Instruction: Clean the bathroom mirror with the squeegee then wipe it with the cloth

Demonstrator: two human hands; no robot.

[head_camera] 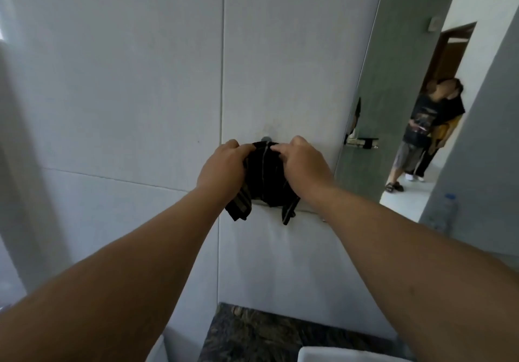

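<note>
so both hands are on the dark striped cloth (266,176), up against the grey tiled wall (140,80)

left hand (222,169) and right hand (302,165) each pinch a top corner of it, fingers closed on the fabric, right by a small round wall hook (266,138). cloth ends dangle below. the mirror (393,80) sits off to the right, dark stone counter (252,333) below.

Both arms outstretched, left hand (222,169), right hand (302,163), fingers (276,148) pinched

Pale grey tiled wall (126,86), dark speckled stone counter (252,333), brown doorway (452,49)
</note>
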